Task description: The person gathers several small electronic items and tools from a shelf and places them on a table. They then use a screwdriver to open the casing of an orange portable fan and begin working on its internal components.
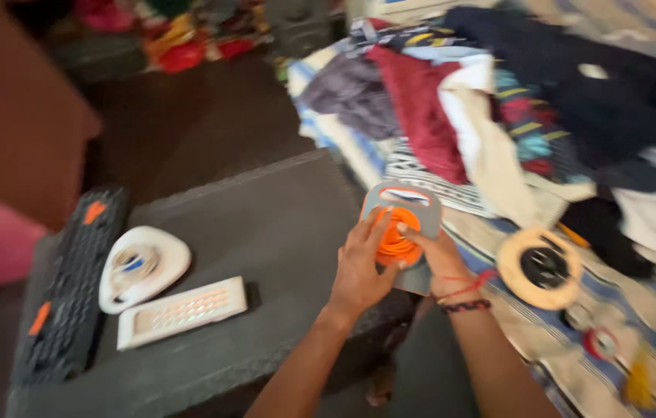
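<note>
Grey reel case (405,203), apparently holding coiled orange cord (394,241), is grasped by left hand (359,267) and right hand (435,259) fingers.

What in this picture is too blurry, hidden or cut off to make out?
Head view:
- Orange reel: middle covered by the left hand and right hand.
- Clothes pile: motion blur smears the single garments; cut off by the top and right edges.
- Small red and yellow bits: too blurred to tell.
- Black keyboard: keys unreadable.

A dark grey worktop (266,232) stands over a dim brown floor (188,131). To its right lies a bed (545,348) with a striped sheet, heaped with mixed clothes (498,101). Light is low.
</note>
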